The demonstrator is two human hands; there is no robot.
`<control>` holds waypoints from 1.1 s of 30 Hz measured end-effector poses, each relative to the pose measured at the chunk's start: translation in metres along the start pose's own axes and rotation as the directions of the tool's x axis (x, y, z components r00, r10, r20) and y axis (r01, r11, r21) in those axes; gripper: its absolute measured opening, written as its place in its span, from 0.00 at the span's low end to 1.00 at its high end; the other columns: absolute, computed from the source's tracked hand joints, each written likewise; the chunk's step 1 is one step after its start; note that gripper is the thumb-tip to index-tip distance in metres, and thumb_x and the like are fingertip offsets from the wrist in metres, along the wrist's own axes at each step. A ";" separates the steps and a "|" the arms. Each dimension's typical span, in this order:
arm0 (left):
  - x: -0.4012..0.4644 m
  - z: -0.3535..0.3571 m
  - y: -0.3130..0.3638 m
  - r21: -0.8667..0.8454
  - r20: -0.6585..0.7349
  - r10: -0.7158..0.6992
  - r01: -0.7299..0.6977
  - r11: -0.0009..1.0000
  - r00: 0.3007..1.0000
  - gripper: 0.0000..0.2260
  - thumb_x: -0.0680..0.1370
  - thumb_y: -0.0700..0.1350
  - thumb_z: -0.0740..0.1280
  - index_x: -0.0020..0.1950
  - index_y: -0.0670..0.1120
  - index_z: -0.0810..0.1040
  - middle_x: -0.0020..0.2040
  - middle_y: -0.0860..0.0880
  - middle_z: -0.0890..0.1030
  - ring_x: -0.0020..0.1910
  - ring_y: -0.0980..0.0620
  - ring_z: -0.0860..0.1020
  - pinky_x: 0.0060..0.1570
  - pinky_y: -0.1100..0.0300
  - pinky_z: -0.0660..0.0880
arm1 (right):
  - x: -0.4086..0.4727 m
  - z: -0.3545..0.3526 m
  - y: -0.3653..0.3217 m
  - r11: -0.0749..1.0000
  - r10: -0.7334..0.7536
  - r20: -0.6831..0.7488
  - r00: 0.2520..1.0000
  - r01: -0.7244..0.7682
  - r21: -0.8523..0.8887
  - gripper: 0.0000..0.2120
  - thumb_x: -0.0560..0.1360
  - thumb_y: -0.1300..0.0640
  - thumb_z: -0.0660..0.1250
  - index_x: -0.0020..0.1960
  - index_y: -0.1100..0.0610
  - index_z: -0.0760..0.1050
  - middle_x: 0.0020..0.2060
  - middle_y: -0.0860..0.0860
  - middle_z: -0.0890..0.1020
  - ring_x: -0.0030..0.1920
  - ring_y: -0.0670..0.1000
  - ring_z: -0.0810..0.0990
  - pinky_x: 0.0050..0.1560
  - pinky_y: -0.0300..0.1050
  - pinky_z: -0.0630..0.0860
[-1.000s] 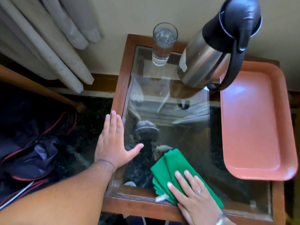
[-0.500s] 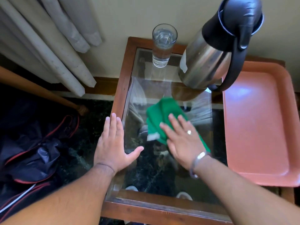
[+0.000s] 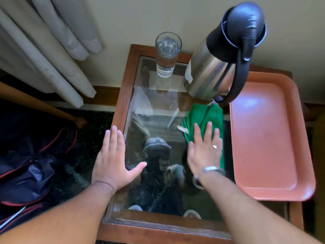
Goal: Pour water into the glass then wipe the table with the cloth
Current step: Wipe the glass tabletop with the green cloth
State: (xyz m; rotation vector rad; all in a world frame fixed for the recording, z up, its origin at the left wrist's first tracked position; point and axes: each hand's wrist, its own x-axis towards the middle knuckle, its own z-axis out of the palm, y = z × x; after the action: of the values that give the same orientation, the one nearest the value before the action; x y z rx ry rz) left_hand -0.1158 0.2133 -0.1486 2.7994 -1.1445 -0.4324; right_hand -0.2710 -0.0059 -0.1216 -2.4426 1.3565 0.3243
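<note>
A folded green cloth (image 3: 205, 117) lies on the glass top of a wood-framed table (image 3: 123, 95), just in front of a steel flask (image 3: 211, 74) with a black lid and handle. My right hand (image 3: 204, 150) presses flat on the cloth, fingers spread, a ring on one finger. My left hand (image 3: 112, 161) rests flat and open on the table's left frame, thumb out over the glass. A clear glass (image 3: 167, 55) holding water stands upright at the table's back edge, left of the flask.
A salmon-pink tray (image 3: 306, 173) covers the table's right side, touching the cloth's right edge. Pale curtains (image 3: 52, 50) hang at the left. A dark bag with red piping (image 3: 31, 169) lies on the floor to the left. The wall runs right behind the table.
My right hand has slid the green cloth from the table's near edge up to the middle, then right and back toward the flask and tray. The left hand stayed put.
</note>
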 end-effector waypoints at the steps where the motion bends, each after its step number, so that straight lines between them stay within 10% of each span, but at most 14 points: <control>1: -0.001 0.000 0.001 0.000 0.000 0.005 -0.005 1.000 1.000 0.55 0.70 0.77 0.56 0.81 0.39 0.49 0.83 0.40 0.52 0.82 0.41 0.50 0.65 0.40 0.74 | 0.000 0.003 -0.018 1.000 0.000 0.002 1.000 0.000 -0.003 0.31 0.81 0.51 0.58 0.82 0.49 0.51 0.82 0.59 0.48 0.80 0.64 0.47 0.78 0.61 0.49; 5: -0.001 -0.006 0.004 0.009 0.003 0.004 -0.004 1.000 1.000 0.54 0.70 0.76 0.56 0.81 0.37 0.52 0.82 0.38 0.52 0.81 0.40 0.50 0.67 0.41 0.71 | -0.072 0.025 -0.003 0.891 -0.438 0.129 0.890 0.449 -0.071 0.31 0.77 0.53 0.62 0.79 0.47 0.60 0.80 0.57 0.59 0.78 0.65 0.59 0.79 0.60 0.49; 8: 0.000 -0.009 0.006 0.009 0.007 -0.004 0.004 1.000 1.000 0.54 0.69 0.76 0.56 0.80 0.36 0.53 0.82 0.38 0.53 0.81 0.40 0.51 0.67 0.41 0.72 | -0.114 0.017 0.042 0.956 -0.274 0.128 0.953 0.284 -0.071 0.29 0.74 0.50 0.58 0.75 0.48 0.69 0.77 0.56 0.63 0.74 0.67 0.68 0.73 0.60 0.56; 13: 0.001 -0.006 0.006 0.028 0.008 -0.009 0.008 1.000 1.000 0.55 0.69 0.77 0.56 0.81 0.37 0.51 0.83 0.38 0.52 0.81 0.41 0.50 0.66 0.41 0.72 | -0.018 0.016 -0.017 0.999 -0.014 -0.016 1.000 0.015 0.029 0.30 0.81 0.50 0.57 0.82 0.47 0.53 0.82 0.57 0.50 0.80 0.63 0.47 0.78 0.61 0.47; 23: 0.003 -0.011 0.006 0.059 0.038 -0.002 0.000 0.998 0.999 0.54 0.70 0.77 0.54 0.81 0.36 0.50 0.82 0.37 0.52 0.81 0.39 0.49 0.70 0.40 0.69 | -0.151 0.035 -0.006 0.977 -0.210 0.189 0.959 0.215 -0.005 0.29 0.77 0.45 0.54 0.78 0.48 0.65 0.79 0.60 0.61 0.77 0.67 0.62 0.77 0.62 0.53; 29: 0.001 -0.009 0.008 0.155 0.064 0.024 -0.034 0.987 0.998 0.52 0.73 0.75 0.53 0.80 0.35 0.48 0.81 0.33 0.52 0.80 0.34 0.51 0.76 0.36 0.56 | -0.170 0.000 0.029 0.906 0.361 0.208 0.909 -0.395 0.153 0.32 0.70 0.50 0.76 0.70 0.54 0.71 0.62 0.56 0.80 0.62 0.60 0.78 0.61 0.56 0.77; 33: 0.002 -0.021 0.014 0.235 0.148 0.010 -0.045 0.971 0.989 0.51 0.74 0.74 0.53 0.80 0.36 0.46 0.82 0.33 0.49 0.80 0.32 0.50 0.76 0.34 0.51 | -0.164 -0.029 0.026 0.786 0.256 0.526 0.811 -0.492 0.375 0.05 0.72 0.56 0.73 0.46 0.54 0.79 0.41 0.49 0.84 0.45 0.54 0.83 0.49 0.50 0.81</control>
State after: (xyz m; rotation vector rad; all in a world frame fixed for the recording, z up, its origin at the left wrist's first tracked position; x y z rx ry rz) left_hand -0.1180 0.2015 -0.1266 2.9928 -1.3480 -0.5399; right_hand -0.3774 0.0978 -0.0423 -1.5293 1.4858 0.5254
